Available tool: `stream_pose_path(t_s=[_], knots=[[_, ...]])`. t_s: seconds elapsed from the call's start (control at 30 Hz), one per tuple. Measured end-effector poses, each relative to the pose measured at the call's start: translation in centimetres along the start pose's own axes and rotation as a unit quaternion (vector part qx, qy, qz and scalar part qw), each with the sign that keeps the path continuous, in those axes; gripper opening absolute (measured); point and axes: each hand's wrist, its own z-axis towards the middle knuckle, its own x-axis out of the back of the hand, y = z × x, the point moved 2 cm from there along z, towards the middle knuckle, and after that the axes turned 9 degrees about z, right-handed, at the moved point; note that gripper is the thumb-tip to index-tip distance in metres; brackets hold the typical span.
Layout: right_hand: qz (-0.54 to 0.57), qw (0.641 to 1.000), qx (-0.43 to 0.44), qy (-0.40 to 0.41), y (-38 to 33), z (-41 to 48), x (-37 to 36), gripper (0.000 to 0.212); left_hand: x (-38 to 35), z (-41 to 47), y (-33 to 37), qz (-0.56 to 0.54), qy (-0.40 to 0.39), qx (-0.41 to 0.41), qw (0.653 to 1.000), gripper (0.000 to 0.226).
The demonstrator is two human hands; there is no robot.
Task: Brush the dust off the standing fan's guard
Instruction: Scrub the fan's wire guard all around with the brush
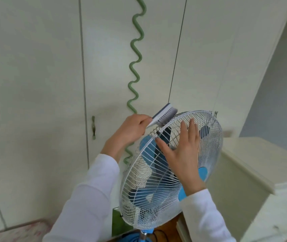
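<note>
Against the upper left rim of the standing fan's white wire guard (pixel 156 194), a brush (pixel 163 115) with a blue-and-white back sits with its pale bristles touching the wires. The left hand (pixel 132 130) grips the brush by its near end, fingers curled round it. The right hand (pixel 181 154) lies flat on the front of the guard, fingers straight and spread apart, with the palm pressed to the wires near the middle. Both arms wear white sleeves (pixel 90 194).

The guard is tilted back, its face turned up toward the camera. Blue blades (pixel 146 145) show through the wires, and a blue hub cap (pixel 203 173) peeks out just right of the right wrist. Below the guard, the top of the fan's blue stand (pixel 144 236) shows at the bottom edge of the view.

Behind the fan stand pale wardrobe doors (pixel 34 67). A green wavy handle (pixel 135 67) runs down 1 door, passing behind the left hand, and a small metal handle (pixel 93 127) sits on the door to its left. A cream cabinet (pixel 261 163) stands just right of the fan. Pink floral fabric (pixel 17 231) fills the lower left corner.
</note>
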Motion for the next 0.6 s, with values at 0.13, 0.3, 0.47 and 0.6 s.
stream_pose_path(t_s=[0.13, 0.3, 0.47, 0.6], knots=[[-0.015, 1.000, 0.007, -0.002, -0.4, -0.3, -0.2, 0.089, 0.5, -0.1, -0.8, -0.002, 0.004, 0.033, 0.999, 0.034], [-0.022, 1.000, 0.000, -0.014, -0.2, -0.3, 0.4, 0.087, -0.4, -2.4, -3.4, 0.031, -0.077, 0.110, 0.990, 0.026], [-0.025, 0.999, 0.006, -0.020, -0.2, -0.9, 1.1, 0.087, -1.6, -4.0, -4.5, -0.017, -0.029, 0.132, 0.991, 0.026], [-0.034, 0.998, 0.034, -0.039, -0.5, -1.6, 0.8, 0.092, -1.0, -1.9, -2.0, -0.069, 0.096, 0.073, 0.990, 0.023]])
